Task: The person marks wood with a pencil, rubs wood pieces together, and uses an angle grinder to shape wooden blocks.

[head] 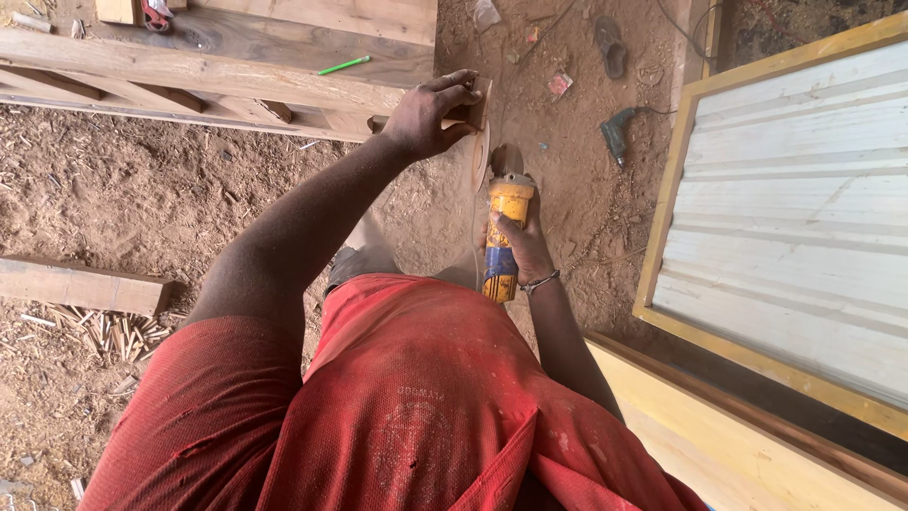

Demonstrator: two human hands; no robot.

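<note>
Head view, looking straight down past a red shirt [426, 407] to a sawdust-covered dirt floor [142, 189]. Left hand [430, 114] reached forward, fingers wrapped around the top edge of a thin wooden piece [480, 142] that stood on edge, roughly upright, with its face turned toward the right hand. Grip was closed on the piece; thumb side sat toward the body, fingertips curled over the far edge. Right hand [520, 248] was clamped around the body of a yellow angle grinder [506, 232], with a metal bracelet [541, 281] on the wrist. The grinder pointed away from the body, its head end just beside the lower part of the wooden piece; whether the disc touched the wood could not be told. The wooden piece thus lay directly between the two hands, held from above by the left and met low down by the tool in the right.

Surroundings: a heavy timber frame [218, 66] lay across the top left, with a green pencil [343, 65] resting on it. A short wooden block [80, 286] lay at left beside a scatter of wood splinters [113, 331]. A green power drill [617, 132] lay on the ground to the right of the grinder, well apart. A yellow-framed panel of pale boards [785, 218] filled the right side.
</note>
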